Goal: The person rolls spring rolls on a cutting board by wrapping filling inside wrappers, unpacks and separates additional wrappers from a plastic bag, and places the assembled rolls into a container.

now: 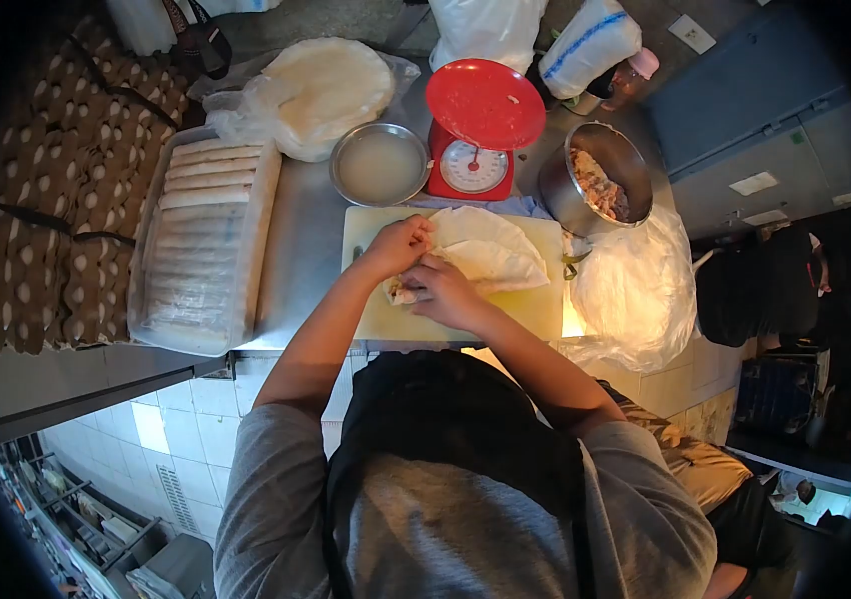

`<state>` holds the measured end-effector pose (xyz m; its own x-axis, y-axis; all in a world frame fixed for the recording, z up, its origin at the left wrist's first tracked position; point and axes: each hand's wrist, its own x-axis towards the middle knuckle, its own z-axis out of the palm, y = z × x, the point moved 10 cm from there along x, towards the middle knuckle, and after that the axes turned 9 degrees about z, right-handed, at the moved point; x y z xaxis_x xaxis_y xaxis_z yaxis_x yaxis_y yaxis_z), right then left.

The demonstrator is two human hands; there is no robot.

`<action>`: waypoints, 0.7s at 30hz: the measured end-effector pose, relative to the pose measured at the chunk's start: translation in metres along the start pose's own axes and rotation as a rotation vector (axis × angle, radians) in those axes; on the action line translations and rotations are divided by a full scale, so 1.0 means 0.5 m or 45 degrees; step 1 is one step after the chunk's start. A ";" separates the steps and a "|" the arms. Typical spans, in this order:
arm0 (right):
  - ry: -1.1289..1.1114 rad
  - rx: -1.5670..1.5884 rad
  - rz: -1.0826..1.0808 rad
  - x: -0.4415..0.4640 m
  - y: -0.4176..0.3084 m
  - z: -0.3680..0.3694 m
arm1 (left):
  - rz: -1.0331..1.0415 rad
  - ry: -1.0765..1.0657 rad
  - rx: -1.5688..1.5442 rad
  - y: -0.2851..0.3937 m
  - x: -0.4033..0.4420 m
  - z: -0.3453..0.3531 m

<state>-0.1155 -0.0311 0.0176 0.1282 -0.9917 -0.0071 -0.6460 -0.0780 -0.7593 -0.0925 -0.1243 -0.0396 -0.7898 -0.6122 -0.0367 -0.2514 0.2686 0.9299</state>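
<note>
Wrapper [490, 245], thin pale dough, partly folded: on yellowish rectangular cutting board [366, 321], near red dial scale [484, 112]. Left hand [401, 246]: curled at wrapper's left edge, grip unclear. Right hand [448, 295]: grasping folded end.

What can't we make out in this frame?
All in the head view:
- Grip of left hand and right hand on the wrapper: their own fingers hide the contact.
- Scale dial reading: too small.
- Lower rolls in the bin: blurred under plastic film.
- Pot bottom: hidden by filling.
- Egg trays: cut off by dark lens border.
</note>
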 end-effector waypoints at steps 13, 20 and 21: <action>-0.116 -0.091 -0.027 -0.014 0.019 -0.036 | 0.115 -0.047 0.464 0.086 -0.004 -0.007; -0.223 -0.173 0.159 -0.058 0.127 -0.113 | 0.725 -0.129 0.690 0.156 0.024 0.104; -0.216 -0.136 0.176 -0.061 0.130 -0.111 | 0.735 -0.172 0.738 0.152 0.024 0.112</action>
<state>-0.2033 -0.0115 0.0045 0.1517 -0.9631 -0.2223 -0.7408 0.0381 -0.6706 -0.1526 -0.0697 0.0103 -0.9341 -0.1756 0.3108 -0.0048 0.8769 0.4807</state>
